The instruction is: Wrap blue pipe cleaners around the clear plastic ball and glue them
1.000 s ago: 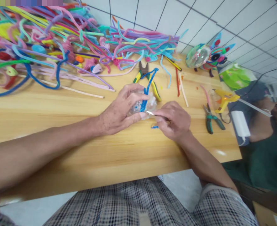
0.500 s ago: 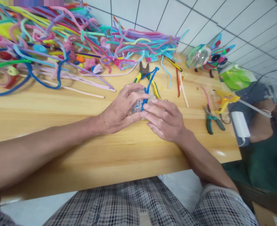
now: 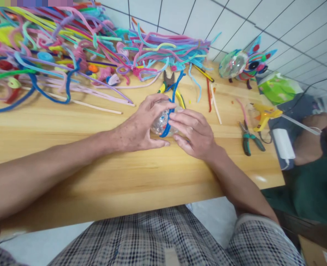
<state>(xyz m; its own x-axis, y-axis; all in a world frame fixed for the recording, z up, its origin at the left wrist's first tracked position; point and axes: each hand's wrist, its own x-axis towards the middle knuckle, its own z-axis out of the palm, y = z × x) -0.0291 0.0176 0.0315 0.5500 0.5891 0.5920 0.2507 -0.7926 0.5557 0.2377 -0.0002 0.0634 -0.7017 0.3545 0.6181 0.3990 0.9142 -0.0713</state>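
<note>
Between my hands, over the wooden table point(image 3: 102, 173), is a rounded clear plastic piece point(image 3: 157, 125) that looks like part of a bottle. A blue pipe cleaner point(image 3: 167, 129) wraps around its middle, its loose end sticking up toward the back. My left hand point(image 3: 135, 127) curls round the left side, fingers on top and thumb low at the front. From the right, my right hand point(image 3: 195, 133) presses its fingertips against the pipe cleaner and the plastic. Just behind lie yellow-and-green pliers point(image 3: 181, 98), partly covered by the blue end.
Piles of colourful pipe cleaners point(image 3: 163, 51) fill the back and left. To the right are a decorated bottle animal point(image 3: 252, 66), dark-green-handled pliers point(image 3: 249, 140), a yellow glue gun point(image 3: 266, 114) and a white box-shaped device point(image 3: 283, 144). Another person point(image 3: 316, 184) sits beyond the table's right edge.
My left thumb has moved down and away from the blue pipe cleaner, showing more of its loop and the plastic. The loop now sits lower at the front.
</note>
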